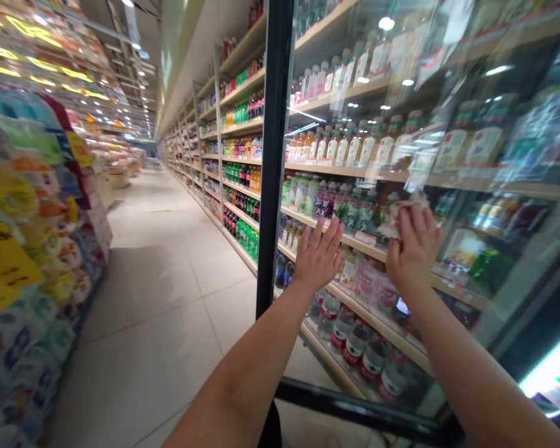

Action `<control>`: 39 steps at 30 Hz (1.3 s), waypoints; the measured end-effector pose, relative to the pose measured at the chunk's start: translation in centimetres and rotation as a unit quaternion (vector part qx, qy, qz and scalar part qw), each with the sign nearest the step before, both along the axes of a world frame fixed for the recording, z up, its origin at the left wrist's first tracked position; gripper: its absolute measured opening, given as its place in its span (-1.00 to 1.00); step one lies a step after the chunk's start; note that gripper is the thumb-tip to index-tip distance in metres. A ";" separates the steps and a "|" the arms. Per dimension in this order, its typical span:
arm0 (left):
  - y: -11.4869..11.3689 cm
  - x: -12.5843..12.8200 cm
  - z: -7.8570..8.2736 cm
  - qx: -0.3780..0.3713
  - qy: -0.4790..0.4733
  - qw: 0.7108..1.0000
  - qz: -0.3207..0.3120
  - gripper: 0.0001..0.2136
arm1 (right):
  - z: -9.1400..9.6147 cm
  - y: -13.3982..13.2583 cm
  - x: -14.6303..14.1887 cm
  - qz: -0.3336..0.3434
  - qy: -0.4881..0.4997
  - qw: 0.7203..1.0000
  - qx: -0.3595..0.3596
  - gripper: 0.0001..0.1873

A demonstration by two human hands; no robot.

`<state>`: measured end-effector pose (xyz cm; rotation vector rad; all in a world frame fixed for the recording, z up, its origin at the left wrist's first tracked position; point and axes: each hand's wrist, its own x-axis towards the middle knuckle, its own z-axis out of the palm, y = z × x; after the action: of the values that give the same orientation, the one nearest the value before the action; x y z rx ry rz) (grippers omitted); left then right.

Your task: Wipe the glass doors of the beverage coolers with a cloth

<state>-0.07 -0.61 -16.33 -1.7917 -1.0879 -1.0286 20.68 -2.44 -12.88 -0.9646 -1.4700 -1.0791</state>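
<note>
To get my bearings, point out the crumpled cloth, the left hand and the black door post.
Crumpled cloth [405,213]: head view, upper fold.
Left hand [318,257]: head view, back of the hand.
Black door post [274,149]: head view, upright middle section.

Supermarket aisle's pale tiled floor [140,311]

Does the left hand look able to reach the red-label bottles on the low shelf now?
Probably not: the left hand lies flat on the glass door, which stands between it and the red-label bottles.
</note>
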 end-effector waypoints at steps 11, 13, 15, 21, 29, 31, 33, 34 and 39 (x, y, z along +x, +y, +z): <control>0.0 0.0 -0.2 0.002 -0.010 1.000 0.012 -0.33 | 0.0 -0.2 -0.2 -0.014 -0.001 1.000 -0.002 -0.29; 0.0 0.0 -0.2 0.001 -0.013 1.000 0.016 -0.31 | -0.4 -0.2 -0.2 -0.018 0.022 1.000 0.006 -0.27; -0.1 0.0 -0.1 -0.001 -0.015 1.000 0.019 -0.30 | -1.2 -0.4 -0.5 -0.008 -0.070 0.997 -0.016 -0.24; 0.0 0.1 -0.1 0.002 -0.017 1.000 0.021 -0.31 | -2.1 -0.4 1.4 -0.023 -0.052 0.998 -0.006 -0.29; -0.2 0.0 -0.1 0.000 -0.019 1.000 0.016 -0.36 | -3.9 -0.8 2.9 0.008 -0.185 0.982 -0.047 -0.21; -0.3 0.0 0.0 -0.005 -0.021 1.000 0.012 -0.37 | -3.3 -0.7 3.7 0.000 -0.116 0.993 -0.023 -0.25; -0.3 0.0 0.0 -0.012 -0.024 1.000 0.009 -0.37 | -2.9 -0.6 4.1 -0.022 -0.014 1.000 0.001 -0.29; -0.3 0.0 0.0 -0.016 -0.025 1.000 0.007 -0.37 | -2.9 -0.7 4.0 -0.029 0.008 1.000 0.005 -0.29; -0.3 0.1 0.1 -0.023 -0.031 0.999 0.005 -0.38 | -3.9 -1.7 3.4 -0.008 -0.237 0.970 -0.060 -0.22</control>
<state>0.06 -0.96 -16.26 -1.7989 -1.1661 -1.0671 24.04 -4.09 -16.79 -0.8358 -1.9351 -1.3047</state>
